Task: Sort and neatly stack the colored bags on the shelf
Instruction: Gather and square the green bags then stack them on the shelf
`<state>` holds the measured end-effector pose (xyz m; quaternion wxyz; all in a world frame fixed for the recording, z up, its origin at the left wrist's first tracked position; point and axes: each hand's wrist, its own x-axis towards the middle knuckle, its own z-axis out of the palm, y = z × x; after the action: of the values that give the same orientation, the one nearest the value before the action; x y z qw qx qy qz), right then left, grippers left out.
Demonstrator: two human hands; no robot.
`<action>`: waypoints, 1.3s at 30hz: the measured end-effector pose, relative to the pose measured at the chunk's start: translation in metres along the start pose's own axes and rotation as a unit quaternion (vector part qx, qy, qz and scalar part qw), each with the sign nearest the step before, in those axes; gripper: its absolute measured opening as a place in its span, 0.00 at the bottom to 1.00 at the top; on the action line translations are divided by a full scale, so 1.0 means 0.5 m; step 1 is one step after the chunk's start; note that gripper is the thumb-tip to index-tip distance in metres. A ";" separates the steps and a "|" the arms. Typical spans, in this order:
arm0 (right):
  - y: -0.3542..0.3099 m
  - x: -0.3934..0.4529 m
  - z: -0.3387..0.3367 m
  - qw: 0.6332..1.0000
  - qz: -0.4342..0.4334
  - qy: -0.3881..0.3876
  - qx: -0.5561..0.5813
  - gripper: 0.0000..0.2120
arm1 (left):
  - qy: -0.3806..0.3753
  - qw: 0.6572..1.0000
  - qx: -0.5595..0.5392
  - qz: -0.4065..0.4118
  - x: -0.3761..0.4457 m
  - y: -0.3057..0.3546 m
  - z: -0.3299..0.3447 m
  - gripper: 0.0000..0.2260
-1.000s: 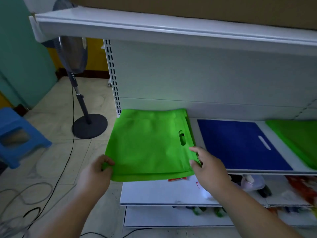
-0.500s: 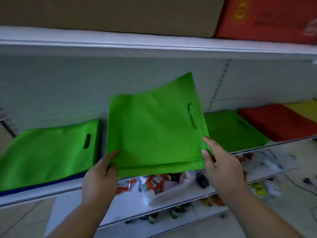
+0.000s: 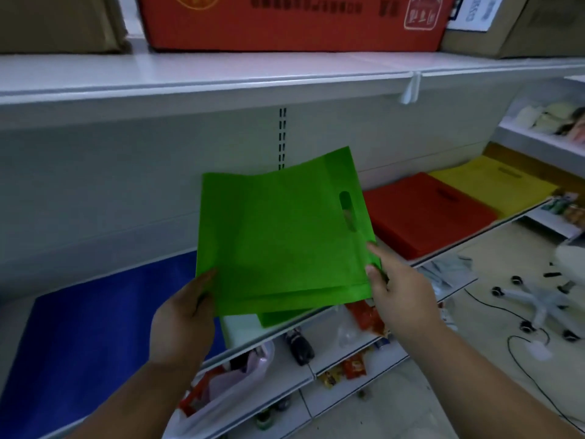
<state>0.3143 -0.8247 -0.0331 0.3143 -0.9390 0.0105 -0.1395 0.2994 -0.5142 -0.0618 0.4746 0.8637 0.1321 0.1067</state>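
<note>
I hold a small sheaf of green bags [image 3: 278,236] up in the air over the white shelf [image 3: 243,331]. My left hand [image 3: 182,318] pinches its lower left corner and my right hand [image 3: 402,296] pinches its lower right edge. Under it a bit of another green bag [image 3: 278,316] lies flat on the shelf. A blue bag [image 3: 95,337] lies on the shelf to the left. To the right lie a red bag [image 3: 424,213] and a yellow bag [image 3: 493,182].
A red carton [image 3: 291,20] and brown cartons [image 3: 60,23] stand on the upper shelf. The lower shelf holds packets, a dark bottle [image 3: 299,345] and a plastic sack [image 3: 228,384]. A chair base [image 3: 541,302] and cables lie on the floor at the right.
The view has swung right along the shelf. My hands lifted the green bags off the left pile and carried them right, past the blue bag, to above the green one.
</note>
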 end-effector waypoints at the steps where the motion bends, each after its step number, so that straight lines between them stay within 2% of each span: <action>1: 0.011 0.020 -0.003 1.000 0.003 -0.005 0.007 0.21 | 0.003 1.000 0.010 0.003 0.012 0.014 0.016 0.19; 6: 0.071 0.117 -0.016 0.999 -0.032 -0.031 0.000 0.21 | 0.031 0.997 0.064 0.000 0.046 0.050 0.087 0.18; 14: 0.170 0.240 -0.008 0.974 -0.080 -0.208 -0.040 0.22 | 0.118 0.974 0.191 -0.033 -0.008 0.092 0.208 0.13; 17: 0.199 0.262 -0.003 0.964 -0.084 -0.245 -0.065 0.22 | 0.131 0.959 0.249 -0.035 -0.034 0.097 0.242 0.11; 22: 0.221 0.278 -0.001 0.950 -0.123 -0.270 -0.103 0.19 | 0.113 0.937 0.321 -0.073 -0.047 0.106 0.263 0.12; 29: 0.230 0.282 -0.004 0.931 -0.167 -0.286 -0.152 0.18 | 0.033 0.912 0.390 -0.118 -0.042 0.107 0.273 0.15; 34: 0.180 0.275 -0.009 0.925 -0.216 -0.253 -0.186 0.21 | 0.074 0.911 0.395 -0.095 -0.064 0.111 0.259 0.11; 39: 0.024 0.209 0.014 0.914 -0.292 -0.246 -0.141 0.26 | 0.125 0.925 0.356 -0.047 -0.124 0.071 0.168 0.14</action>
<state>0.4173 -0.8413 -0.0187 0.1168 -0.9394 -0.3221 0.0131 0.2714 -0.6196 -0.0797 0.1202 0.9482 0.2598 0.1377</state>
